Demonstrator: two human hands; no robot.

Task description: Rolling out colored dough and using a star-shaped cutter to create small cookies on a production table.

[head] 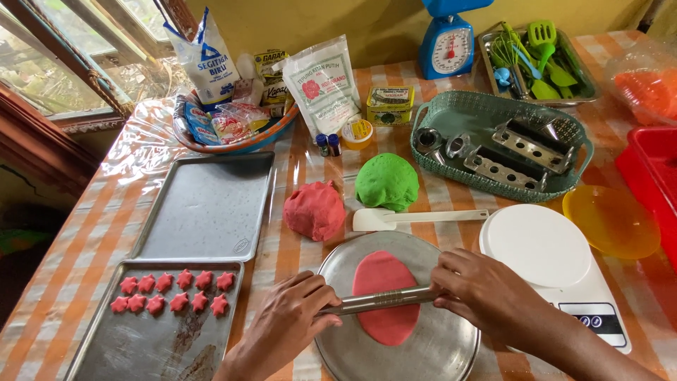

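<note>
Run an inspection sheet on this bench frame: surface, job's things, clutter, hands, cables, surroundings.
Surface: table under orange checked cloth with clear plastic cover.
Job's things: metal rolling pin across flattened pink dough on round metal plate; pink dough ball, green dough ball, white spatula; pink star pieces on near tray; far tray bare.
Clutter: white digital scale, green basket of metal parts, ingredient bags, blue dial scale.
Hands: left hand and right hand each press an end of the pin.
Cables: nothing seen.
Surroundings: window at left, yellow wall behind.
</note>
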